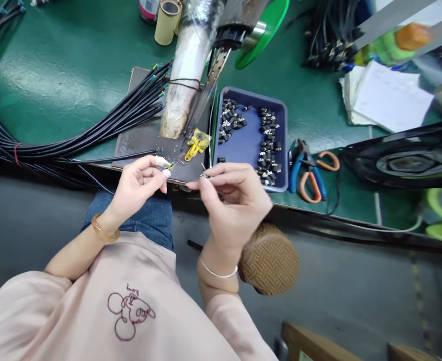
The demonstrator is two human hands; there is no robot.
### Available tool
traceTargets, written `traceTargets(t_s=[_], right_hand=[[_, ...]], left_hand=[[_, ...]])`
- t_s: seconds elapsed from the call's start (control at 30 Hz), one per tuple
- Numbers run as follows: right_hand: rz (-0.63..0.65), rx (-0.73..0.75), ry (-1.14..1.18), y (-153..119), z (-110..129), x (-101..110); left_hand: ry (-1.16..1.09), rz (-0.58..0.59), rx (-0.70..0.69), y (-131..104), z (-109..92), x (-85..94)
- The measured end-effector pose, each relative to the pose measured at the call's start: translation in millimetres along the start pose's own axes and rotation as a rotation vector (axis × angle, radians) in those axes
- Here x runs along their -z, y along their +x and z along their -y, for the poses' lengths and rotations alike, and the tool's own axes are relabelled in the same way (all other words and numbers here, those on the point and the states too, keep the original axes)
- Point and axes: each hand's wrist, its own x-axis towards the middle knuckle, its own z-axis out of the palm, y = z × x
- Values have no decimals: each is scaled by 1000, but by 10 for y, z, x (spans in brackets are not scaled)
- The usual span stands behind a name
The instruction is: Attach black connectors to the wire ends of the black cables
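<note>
My left hand [140, 183], with white coverings on its thumb and finger tips, pinches a cable end with thin coloured wires [172, 166] poking out. Between the thumb and fingers of my right hand [236, 200] is a small metallic piece [205, 176], too small to make out fully. The two hands are apart, over the table's front edge. Just beyond them, a yellow clip with a yellow sponge-like piece [197, 144] lies on a dark board [125, 145]. A soldering iron [215, 70] points down at the board beside a wrapped white tube [183, 85].
A bundle of black cables [74, 143] covers the left. A blue-grey tray [243, 150] holds several small black connectors [268, 145]. Right of it lie pliers [305, 168] and orange-handled cutters [311, 188]. Papers [390, 98] lie farther right; a stool [269, 258] stands below the table.
</note>
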Motion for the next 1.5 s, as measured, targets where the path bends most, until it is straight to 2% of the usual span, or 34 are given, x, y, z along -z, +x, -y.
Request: traceTargets(t_s=[0.07,0.13,0.2,0.4,0.73,1.0,1.1,1.2,1.27,1.4,1.5], right_hand=[[-63,108,-109,-33,-34,-111],[-94,149,-138,-31,-77,-168],[-76,115,-114,-15,-101,-182],[103,-63,43,17,-115,-151],[125,-154,144,17,-135,-147],[193,-176,120,15,-132,-79],[152,-128,111,-43,-99,-133],[57,23,-29,-119,-62,-194],[39,75,-71,-144,-63,-212],[118,-65,111,-127,-124,-213],[97,-91,145,-143,-151,-250]], left_hand=[[18,10,-9,6,-13,-14],[25,12,-13,10,-21,-21],[26,11,-13,13,-26,-28],[47,46,-30,9,-25,-48],[109,77,-123,1,48,-33],[331,44,-285,-34,72,-34],[348,58,-254,-62,71,-40],[358,88,-183,-101,60,-32],[333,98,-144,-123,55,-23],[291,100,-135,-137,68,-16],[288,96,-156,-133,85,-20]])
